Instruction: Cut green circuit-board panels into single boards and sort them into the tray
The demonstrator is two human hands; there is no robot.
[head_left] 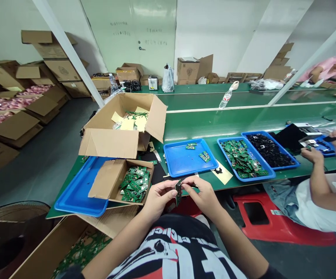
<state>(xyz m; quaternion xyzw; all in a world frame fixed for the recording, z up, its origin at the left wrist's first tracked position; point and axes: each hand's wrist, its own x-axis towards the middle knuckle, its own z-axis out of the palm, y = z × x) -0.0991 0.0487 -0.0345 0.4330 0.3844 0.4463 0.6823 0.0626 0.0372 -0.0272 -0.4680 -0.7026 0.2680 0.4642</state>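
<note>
At the green workbench (203, 116), a small circuit board (178, 192) was held upright just beyond the bench's near edge, between the left hand (158, 197) and right hand (203, 195). The left fingers were clamped on it, and the right fingertips were closed against its far edge. A slip in so narrow a grip could have dropped the board to the floor (302, 259), while squeezing too hard could have stressed it.
</note>
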